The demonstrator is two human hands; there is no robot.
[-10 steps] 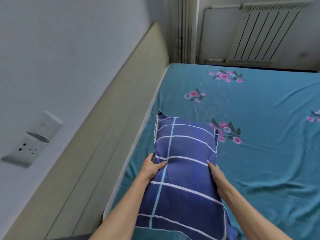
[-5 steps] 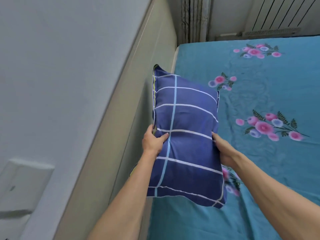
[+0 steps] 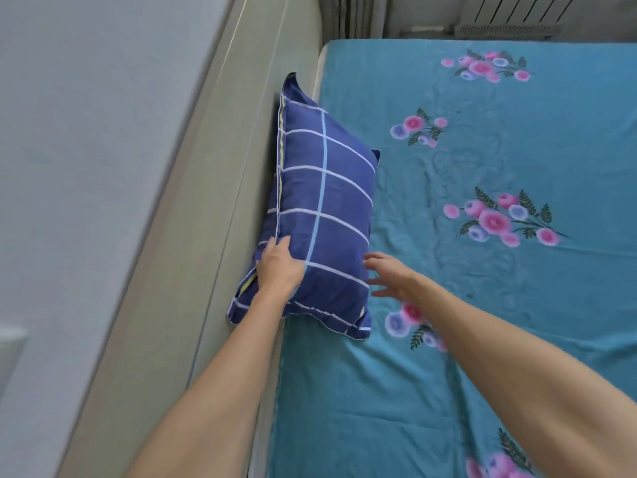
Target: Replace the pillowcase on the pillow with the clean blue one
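Observation:
The pillow wears a dark blue pillowcase with white and light blue check lines. It leans against the beige headboard at the left edge of the bed. My left hand grips the pillow's left side near its lower end, thumb on the front face. My right hand hovers just off the pillow's right edge with fingers spread and straight, holding nothing.
A teal bedsheet with pink flower prints covers the bed. The grey wall rises left of the headboard. A white radiator stands beyond the bed's far end.
The pillow went from lifted in both hands to leaning on the headboard. My right hand has let go and its fingers have spread.

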